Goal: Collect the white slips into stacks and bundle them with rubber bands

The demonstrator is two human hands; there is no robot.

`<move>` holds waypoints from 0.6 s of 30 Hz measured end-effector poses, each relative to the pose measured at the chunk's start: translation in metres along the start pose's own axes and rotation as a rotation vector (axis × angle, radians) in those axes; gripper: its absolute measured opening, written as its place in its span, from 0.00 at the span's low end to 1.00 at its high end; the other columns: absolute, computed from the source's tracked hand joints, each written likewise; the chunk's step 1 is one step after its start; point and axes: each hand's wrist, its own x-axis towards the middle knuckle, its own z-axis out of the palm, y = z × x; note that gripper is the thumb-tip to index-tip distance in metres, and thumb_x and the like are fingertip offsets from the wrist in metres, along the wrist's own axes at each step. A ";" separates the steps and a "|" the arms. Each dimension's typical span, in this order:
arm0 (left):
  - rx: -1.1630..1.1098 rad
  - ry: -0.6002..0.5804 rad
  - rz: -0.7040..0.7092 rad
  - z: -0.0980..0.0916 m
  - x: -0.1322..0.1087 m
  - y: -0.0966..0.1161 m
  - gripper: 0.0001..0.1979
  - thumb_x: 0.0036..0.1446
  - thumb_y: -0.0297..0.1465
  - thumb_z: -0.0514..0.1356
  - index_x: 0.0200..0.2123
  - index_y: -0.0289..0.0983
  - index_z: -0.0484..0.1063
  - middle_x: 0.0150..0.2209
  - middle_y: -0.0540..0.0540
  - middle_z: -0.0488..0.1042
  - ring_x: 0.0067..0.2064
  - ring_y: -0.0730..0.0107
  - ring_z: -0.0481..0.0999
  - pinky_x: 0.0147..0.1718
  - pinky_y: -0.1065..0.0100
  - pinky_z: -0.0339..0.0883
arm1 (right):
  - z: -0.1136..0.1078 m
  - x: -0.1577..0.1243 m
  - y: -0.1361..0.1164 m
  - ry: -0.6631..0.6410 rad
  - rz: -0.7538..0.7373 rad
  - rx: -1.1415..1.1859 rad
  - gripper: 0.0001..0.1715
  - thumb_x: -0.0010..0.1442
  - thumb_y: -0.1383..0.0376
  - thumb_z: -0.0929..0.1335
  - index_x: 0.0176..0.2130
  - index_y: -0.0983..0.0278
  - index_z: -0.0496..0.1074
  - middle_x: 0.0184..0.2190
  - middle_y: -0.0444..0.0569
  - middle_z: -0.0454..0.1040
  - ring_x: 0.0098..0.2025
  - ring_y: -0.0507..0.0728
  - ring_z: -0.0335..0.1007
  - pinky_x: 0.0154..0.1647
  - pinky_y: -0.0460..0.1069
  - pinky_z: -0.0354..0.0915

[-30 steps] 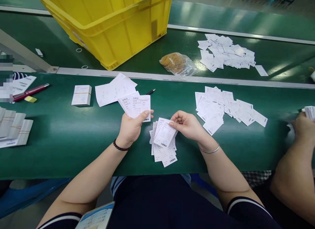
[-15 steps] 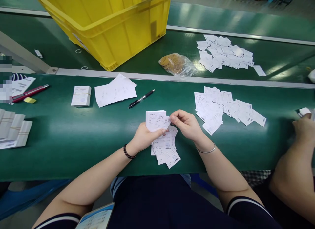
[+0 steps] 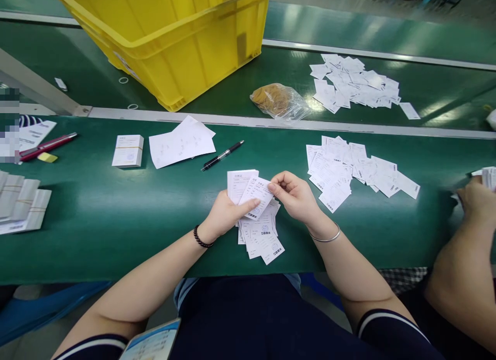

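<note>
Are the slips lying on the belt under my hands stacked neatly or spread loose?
Spread loose: the slips lie fanned at differing angles, corners jutting out, below the left hand and right hand.

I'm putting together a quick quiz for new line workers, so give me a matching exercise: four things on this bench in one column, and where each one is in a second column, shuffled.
1. small stack of slips
2. single slip
3. black pen
4. clear bag

A. on the far belt, right of the yellow crate
B. pinched by the right hand
C. just right of the large white sheets
D. held in the left hand

Pairs: 1-D, 2-B, 3-C, 4-A.
</note>
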 end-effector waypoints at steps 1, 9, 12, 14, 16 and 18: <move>-0.038 0.043 0.033 -0.002 0.002 0.001 0.20 0.48 0.38 0.69 0.44 0.38 0.77 0.45 0.41 0.80 0.47 0.55 0.79 0.43 0.59 0.73 | -0.001 0.000 0.001 0.000 0.006 -0.021 0.19 0.58 0.49 0.67 0.31 0.61 0.66 0.26 0.44 0.69 0.25 0.51 0.63 0.25 0.47 0.60; -0.178 0.263 0.177 -0.017 0.010 0.019 0.23 0.53 0.45 0.63 0.45 0.34 0.74 0.32 0.42 0.81 0.31 0.63 0.80 0.32 0.64 0.72 | -0.004 -0.001 -0.002 -0.196 0.058 -0.305 0.06 0.60 0.62 0.65 0.32 0.62 0.68 0.27 0.45 0.74 0.27 0.52 0.67 0.26 0.47 0.60; -0.217 0.180 0.145 -0.014 0.008 0.018 0.23 0.56 0.47 0.59 0.44 0.33 0.75 0.31 0.42 0.81 0.30 0.64 0.79 0.31 0.64 0.72 | -0.001 0.000 -0.002 -0.237 0.045 -0.471 0.05 0.60 0.67 0.65 0.31 0.62 0.69 0.27 0.44 0.75 0.27 0.52 0.68 0.28 0.48 0.59; -0.227 0.107 0.092 -0.011 0.006 0.015 0.25 0.58 0.49 0.56 0.43 0.32 0.75 0.31 0.40 0.81 0.30 0.63 0.79 0.32 0.63 0.73 | 0.000 0.001 -0.001 -0.227 0.022 -0.582 0.04 0.59 0.68 0.66 0.31 0.62 0.69 0.27 0.45 0.75 0.28 0.53 0.68 0.28 0.48 0.59; -0.199 0.031 0.035 -0.009 0.003 0.011 0.26 0.58 0.49 0.55 0.42 0.31 0.77 0.32 0.39 0.81 0.31 0.61 0.80 0.34 0.61 0.74 | 0.000 0.002 0.000 -0.175 -0.035 -0.644 0.02 0.57 0.67 0.68 0.31 0.62 0.70 0.29 0.46 0.75 0.32 0.55 0.69 0.31 0.49 0.60; -0.150 -0.053 -0.007 -0.007 0.001 0.008 0.26 0.58 0.50 0.55 0.39 0.32 0.78 0.33 0.38 0.81 0.33 0.59 0.80 0.35 0.60 0.75 | 0.000 0.001 0.000 -0.083 -0.100 -0.613 0.02 0.58 0.66 0.68 0.31 0.61 0.70 0.30 0.47 0.75 0.34 0.55 0.68 0.33 0.49 0.61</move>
